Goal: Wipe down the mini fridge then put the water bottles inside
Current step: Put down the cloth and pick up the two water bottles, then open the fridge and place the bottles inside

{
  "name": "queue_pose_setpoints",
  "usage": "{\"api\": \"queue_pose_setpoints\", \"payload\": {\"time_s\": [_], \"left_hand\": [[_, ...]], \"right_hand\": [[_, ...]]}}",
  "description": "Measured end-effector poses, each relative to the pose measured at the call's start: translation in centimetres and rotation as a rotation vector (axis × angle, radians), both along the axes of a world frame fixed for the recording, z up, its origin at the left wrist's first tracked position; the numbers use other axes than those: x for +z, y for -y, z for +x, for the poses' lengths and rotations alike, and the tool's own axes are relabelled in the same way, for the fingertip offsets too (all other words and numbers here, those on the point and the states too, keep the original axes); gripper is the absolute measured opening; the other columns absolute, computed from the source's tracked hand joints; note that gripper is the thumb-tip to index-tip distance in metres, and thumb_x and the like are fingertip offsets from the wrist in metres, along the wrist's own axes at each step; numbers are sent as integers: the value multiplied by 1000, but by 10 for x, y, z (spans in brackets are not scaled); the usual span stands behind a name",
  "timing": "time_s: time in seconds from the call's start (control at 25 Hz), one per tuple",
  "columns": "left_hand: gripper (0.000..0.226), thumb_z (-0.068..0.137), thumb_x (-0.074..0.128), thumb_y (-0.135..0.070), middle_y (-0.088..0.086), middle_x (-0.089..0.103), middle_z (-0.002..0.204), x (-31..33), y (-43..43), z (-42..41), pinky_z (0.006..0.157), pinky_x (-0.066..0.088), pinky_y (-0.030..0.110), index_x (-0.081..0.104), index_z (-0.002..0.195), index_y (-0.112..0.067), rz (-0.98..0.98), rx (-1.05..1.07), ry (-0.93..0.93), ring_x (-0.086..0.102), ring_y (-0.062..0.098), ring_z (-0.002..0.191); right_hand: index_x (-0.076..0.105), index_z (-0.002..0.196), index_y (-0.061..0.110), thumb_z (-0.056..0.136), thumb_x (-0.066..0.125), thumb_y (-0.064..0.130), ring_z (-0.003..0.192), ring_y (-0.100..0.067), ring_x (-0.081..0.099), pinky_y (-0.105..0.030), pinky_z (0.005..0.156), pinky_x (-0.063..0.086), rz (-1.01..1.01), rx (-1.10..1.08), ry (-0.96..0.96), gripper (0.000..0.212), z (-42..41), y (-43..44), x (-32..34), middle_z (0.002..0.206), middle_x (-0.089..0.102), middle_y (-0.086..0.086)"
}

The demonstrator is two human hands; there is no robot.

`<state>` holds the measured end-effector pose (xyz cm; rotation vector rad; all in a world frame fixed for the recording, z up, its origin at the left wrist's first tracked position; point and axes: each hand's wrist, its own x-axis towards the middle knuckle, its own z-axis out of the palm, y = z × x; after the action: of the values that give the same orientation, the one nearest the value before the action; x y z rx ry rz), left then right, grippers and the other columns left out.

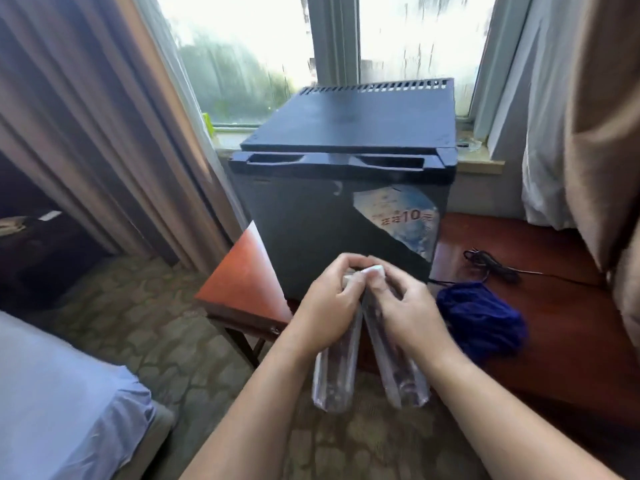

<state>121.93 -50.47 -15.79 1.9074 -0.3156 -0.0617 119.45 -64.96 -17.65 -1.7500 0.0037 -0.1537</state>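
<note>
A dark mini fridge point(332, 209) stands on a red-brown wooden table point(242, 282) under the window, its door closed and a torn sticker on its front. In front of it I hold two clear water bottles, caps close together, bases pointing toward me. My left hand point(329, 306) grips the left bottle point(334, 379) near its neck. My right hand point(405, 313) grips the right bottle point(403, 375) near its white cap. A crumpled dark blue cloth point(481, 320) lies on the table just right of my right hand.
A black power cord point(491, 265) trails across the table to the right of the fridge. Brown curtains hang on both sides of the window. A bed with a pale blue sheet point(59, 393) sits at lower left, with patterned carpet in between.
</note>
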Motion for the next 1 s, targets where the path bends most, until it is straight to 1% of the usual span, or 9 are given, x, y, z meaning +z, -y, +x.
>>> {"api": "queue_pose_setpoints", "payload": {"time_s": [0.08,0.16,0.32,0.44,0.52,0.6,0.76,0.88,1.0], "left_hand": [[23,98,53,-47,-11,76,99,-2,-45,3,85,53,24,66,110,-33,36,-12,9,70,-1,94],[20,104,52,-40,-9,76,103,0,-78,8,89,56,28,66,114,-31,13,-24,-8,71,1,98],[25,108,50,-37,-8,77,109,5,-122,28,90,57,22,68,120,-26,15,-51,-8,72,-1,101],[31,108,51,-38,-6,78,110,11,-137,57,89,57,20,70,123,-19,31,-84,13,72,1,102],[33,107,52,-39,-3,79,107,15,-142,80,88,57,21,71,120,-16,43,-92,12,74,3,99],[32,105,54,-42,-12,79,96,18,-154,107,80,53,14,73,113,-18,88,-64,36,72,-5,90],[26,100,54,-58,-38,68,77,33,-204,161,68,42,3,71,101,-38,234,41,147,64,-16,75],[37,89,48,-79,-41,67,78,43,-234,202,67,42,3,67,97,-48,290,38,170,64,-16,77],[49,84,47,-85,-38,66,72,43,-256,243,65,40,6,69,101,-45,301,-68,169,62,-14,71]], "right_hand": [[62,142,24,103,56,43,128,4,59,-19,110,47,30,21,-57,44,1,-44,1,137,68,11],[58,146,25,102,53,47,129,5,58,-15,109,45,36,43,-70,49,6,-74,5,141,65,11],[53,150,27,98,47,59,133,0,57,-32,115,46,41,69,-66,61,29,-114,14,148,59,15],[50,151,36,97,44,63,133,-4,59,-36,115,47,15,106,-65,60,57,-126,19,148,58,13],[48,150,43,102,41,59,132,-8,58,-30,113,46,-40,120,-75,51,80,-131,22,144,59,6],[48,151,40,105,45,49,128,-2,54,-14,107,42,-168,71,-7,47,107,-137,29,134,57,8],[62,140,25,98,65,31,115,-2,55,-2,99,34,-470,-124,386,43,161,-160,75,122,59,10],[69,133,21,97,65,32,124,-16,54,-20,109,38,-657,-82,393,38,205,-189,109,126,64,3],[72,126,26,96,61,46,122,-24,54,-38,106,41,-932,-54,242,38,239,-221,120,123,67,0]]}}
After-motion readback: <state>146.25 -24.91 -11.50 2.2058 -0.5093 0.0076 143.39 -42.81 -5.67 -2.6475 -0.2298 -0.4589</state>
